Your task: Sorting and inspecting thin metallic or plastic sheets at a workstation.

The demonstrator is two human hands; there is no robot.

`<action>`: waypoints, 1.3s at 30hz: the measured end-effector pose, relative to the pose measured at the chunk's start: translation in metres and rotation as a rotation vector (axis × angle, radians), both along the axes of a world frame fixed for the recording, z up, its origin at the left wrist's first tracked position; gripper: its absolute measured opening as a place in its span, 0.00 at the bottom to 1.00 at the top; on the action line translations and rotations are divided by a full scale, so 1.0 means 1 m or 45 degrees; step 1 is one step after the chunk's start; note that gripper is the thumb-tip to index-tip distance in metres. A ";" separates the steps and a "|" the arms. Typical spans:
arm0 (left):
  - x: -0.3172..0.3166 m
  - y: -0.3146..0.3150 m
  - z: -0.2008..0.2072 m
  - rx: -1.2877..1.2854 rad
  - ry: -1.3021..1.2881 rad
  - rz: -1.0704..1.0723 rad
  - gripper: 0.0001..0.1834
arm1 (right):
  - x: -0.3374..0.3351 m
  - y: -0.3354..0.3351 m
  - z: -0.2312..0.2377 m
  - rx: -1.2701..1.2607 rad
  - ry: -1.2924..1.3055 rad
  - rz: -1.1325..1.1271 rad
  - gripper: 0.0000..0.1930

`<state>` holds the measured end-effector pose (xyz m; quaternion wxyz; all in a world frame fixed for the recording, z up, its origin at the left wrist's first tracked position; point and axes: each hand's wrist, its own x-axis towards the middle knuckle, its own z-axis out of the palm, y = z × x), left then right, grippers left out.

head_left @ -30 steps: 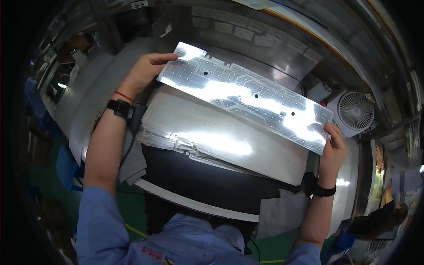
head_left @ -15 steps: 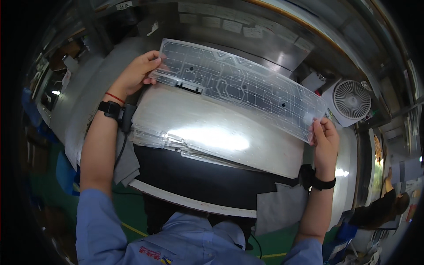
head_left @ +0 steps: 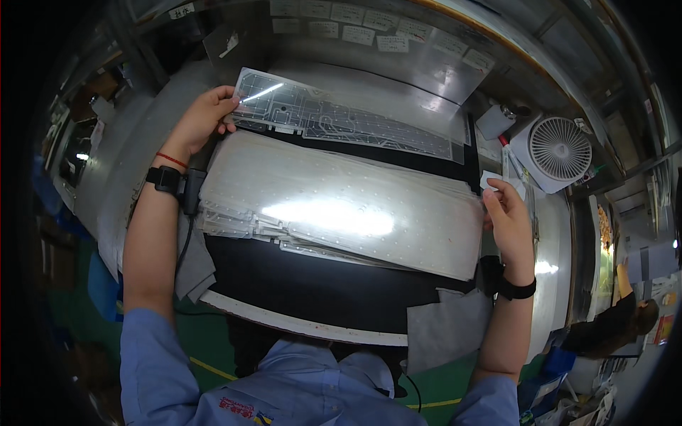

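Note:
My left hand [head_left: 205, 117] grips the left end of a clear membrane circuit sheet [head_left: 334, 121], thumb on top and fingers beneath. The sheet is long, printed with fine silvery lines, and its right end sags toward the far side of the black work surface [head_left: 320, 284]. Nearer to me lies a stack of long translucent sheets [head_left: 369, 192], their left ends uneven, with a bright glare across the top one. My right hand [head_left: 509, 218] is off the circuit sheet, beside the stack's right end, its fingers curved and apart.
A white fan [head_left: 558, 153] stands at the back right, near a metal canister [head_left: 496, 122]. Grey cloths [head_left: 449, 326] hang over the front edge at both sides. Paper labels [head_left: 359, 35] line the metal back panel. Another person [head_left: 614, 326] is at the far right.
My right hand has let go of the sheet's right end. The sheet has moved back and left, and its right end has dropped away, baring more of the stack.

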<state>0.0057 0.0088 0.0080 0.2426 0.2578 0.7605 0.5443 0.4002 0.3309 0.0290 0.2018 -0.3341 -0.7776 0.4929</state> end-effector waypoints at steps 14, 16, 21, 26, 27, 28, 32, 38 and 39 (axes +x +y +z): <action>0.003 0.000 0.003 0.404 -0.258 -0.035 0.25 | 0.006 -0.001 -0.001 0.156 0.053 0.477 0.11; 0.005 -0.001 0.005 0.347 -0.244 -0.069 0.24 | 0.006 -0.004 0.006 0.027 0.018 0.352 0.10; 0.008 -0.002 0.004 0.184 -0.242 -0.272 0.24 | 0.003 -0.007 0.011 -0.181 0.052 0.144 0.08; 0.011 -0.002 0.004 0.161 -0.209 -0.282 0.23 | 0.000 0.000 0.000 -0.073 0.339 0.124 0.07; 0.013 -0.001 0.006 0.153 -0.212 -0.313 0.22 | 0.000 0.001 -0.001 -0.074 0.339 0.122 0.07; 0.016 0.000 0.007 0.146 -0.215 -0.344 0.22 | 0.000 0.001 -0.001 -0.124 0.350 0.107 0.07; 0.020 0.000 0.009 0.137 -0.193 -0.314 0.21 | 0.000 0.005 -0.004 -0.145 0.346 0.071 0.07; 0.006 -0.005 0.001 0.113 -0.133 -0.489 0.15 | -0.001 0.005 -0.005 -0.132 0.401 0.016 0.08; 0.006 -0.006 0.001 0.090 -0.118 -0.545 0.14 | -0.002 0.005 -0.006 -0.136 0.403 0.023 0.08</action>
